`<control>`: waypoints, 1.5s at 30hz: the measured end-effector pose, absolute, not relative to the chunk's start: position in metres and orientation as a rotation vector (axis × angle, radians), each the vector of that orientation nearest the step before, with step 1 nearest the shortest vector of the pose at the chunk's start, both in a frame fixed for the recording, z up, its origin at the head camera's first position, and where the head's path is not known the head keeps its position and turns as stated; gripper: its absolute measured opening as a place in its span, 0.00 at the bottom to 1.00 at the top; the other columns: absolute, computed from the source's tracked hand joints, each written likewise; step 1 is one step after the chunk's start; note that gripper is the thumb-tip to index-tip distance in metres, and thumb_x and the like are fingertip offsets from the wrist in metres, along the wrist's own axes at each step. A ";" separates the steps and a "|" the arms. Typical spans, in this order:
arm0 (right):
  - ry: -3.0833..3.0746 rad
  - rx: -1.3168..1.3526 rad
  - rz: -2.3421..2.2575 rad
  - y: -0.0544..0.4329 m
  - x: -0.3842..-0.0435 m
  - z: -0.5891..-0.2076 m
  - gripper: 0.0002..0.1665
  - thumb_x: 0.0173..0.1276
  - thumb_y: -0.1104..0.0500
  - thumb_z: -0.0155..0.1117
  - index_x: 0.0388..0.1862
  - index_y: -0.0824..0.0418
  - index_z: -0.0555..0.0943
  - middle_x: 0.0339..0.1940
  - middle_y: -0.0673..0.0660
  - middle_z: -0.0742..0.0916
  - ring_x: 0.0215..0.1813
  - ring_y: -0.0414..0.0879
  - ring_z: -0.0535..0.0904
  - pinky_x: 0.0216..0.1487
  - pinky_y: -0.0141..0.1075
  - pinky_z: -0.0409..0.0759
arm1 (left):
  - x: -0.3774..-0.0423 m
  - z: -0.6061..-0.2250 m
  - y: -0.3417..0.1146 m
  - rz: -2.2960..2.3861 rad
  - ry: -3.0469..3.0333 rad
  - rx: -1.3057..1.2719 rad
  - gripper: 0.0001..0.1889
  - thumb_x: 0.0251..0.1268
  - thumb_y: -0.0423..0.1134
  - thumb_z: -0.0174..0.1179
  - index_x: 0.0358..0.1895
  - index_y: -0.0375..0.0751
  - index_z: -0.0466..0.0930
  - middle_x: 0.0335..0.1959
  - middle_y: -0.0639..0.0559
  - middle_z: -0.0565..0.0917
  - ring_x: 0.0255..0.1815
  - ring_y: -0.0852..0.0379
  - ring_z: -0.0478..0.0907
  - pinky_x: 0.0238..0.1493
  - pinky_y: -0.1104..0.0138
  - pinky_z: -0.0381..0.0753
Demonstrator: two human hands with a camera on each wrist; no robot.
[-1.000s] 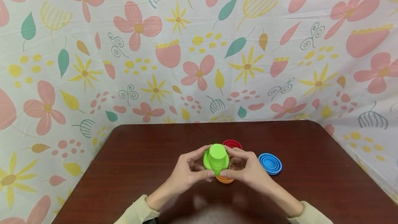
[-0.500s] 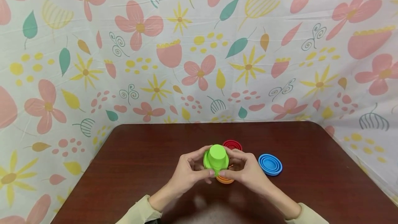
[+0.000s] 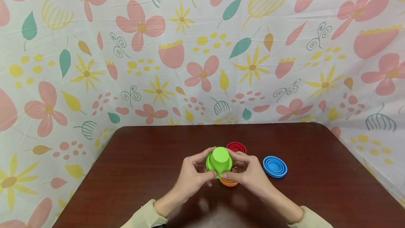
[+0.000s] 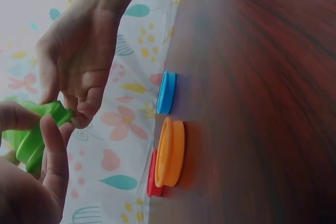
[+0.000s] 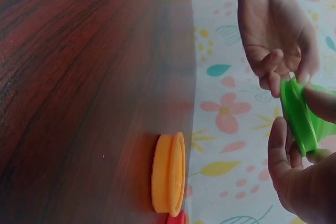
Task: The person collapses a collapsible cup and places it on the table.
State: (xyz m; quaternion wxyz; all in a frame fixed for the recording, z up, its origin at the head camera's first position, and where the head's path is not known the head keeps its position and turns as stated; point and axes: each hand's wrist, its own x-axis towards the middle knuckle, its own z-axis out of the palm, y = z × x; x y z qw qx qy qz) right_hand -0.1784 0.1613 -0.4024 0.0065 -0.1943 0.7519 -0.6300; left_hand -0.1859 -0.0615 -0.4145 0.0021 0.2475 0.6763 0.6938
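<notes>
Both hands hold a green collapsible cup [image 3: 220, 157] above the table, its narrow, flat end turned up and its wider rim below. My left hand [image 3: 190, 177] pinches the rim from the left, thumb in front and fingers behind. From the other side my right hand [image 3: 254, 176] grips it likewise, the two thumbs close together at the near edge. In the right wrist view the green cup [image 5: 299, 116] shows its rim edge-on between the hands. Beneath and partly behind the hands lies an orange collapsed cup [image 3: 229, 183]; the left wrist view shows more of the orange cup [image 4: 171, 153].
A red collapsed cup [image 3: 236, 146] lies farther back, partly hidden by the right hand. To the right sits a blue collapsed cup [image 3: 275, 166] with concentric rings. The dark wooden table [image 3: 142, 171] ends at a flower-patterned cloth [image 3: 202, 45].
The thumbs have shifted slightly at the near rim of the green cup, which has moved a touch left. The cups on the table stay in place.
</notes>
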 end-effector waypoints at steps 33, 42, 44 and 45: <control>2.289 -0.715 -1.993 0.169 -0.183 -0.404 0.43 0.62 0.66 0.81 0.76 0.63 0.75 0.73 0.64 0.79 0.57 0.51 0.87 0.55 0.39 0.87 | -0.191 -0.416 -0.063 2.146 1.983 0.821 0.36 0.61 0.22 0.69 0.75 0.43 0.76 0.61 0.43 0.86 0.30 0.54 0.84 0.28 0.59 0.90; 2.261 -0.840 -1.957 0.173 -0.186 -0.407 0.43 0.64 0.67 0.79 0.78 0.61 0.74 0.70 0.64 0.81 0.56 0.53 0.87 0.54 0.40 0.88 | -0.195 -0.416 -0.073 2.110 1.844 0.919 0.36 0.64 0.22 0.70 0.76 0.42 0.74 0.61 0.40 0.85 0.30 0.50 0.88 0.34 0.54 0.91; 2.256 -0.855 -1.963 0.173 -0.187 -0.408 0.43 0.63 0.68 0.79 0.77 0.61 0.74 0.69 0.63 0.82 0.54 0.54 0.88 0.53 0.41 0.88 | -0.196 -0.416 -0.073 2.112 1.834 0.937 0.37 0.64 0.22 0.70 0.77 0.41 0.73 0.62 0.40 0.85 0.30 0.49 0.88 0.34 0.52 0.91; 2.255 -0.860 -1.966 0.173 -0.187 -0.408 0.43 0.63 0.68 0.79 0.77 0.62 0.75 0.68 0.63 0.83 0.53 0.54 0.88 0.53 0.41 0.88 | -0.196 -0.416 -0.074 2.112 1.826 0.938 0.37 0.64 0.22 0.70 0.77 0.41 0.73 0.63 0.41 0.84 0.31 0.49 0.89 0.34 0.52 0.91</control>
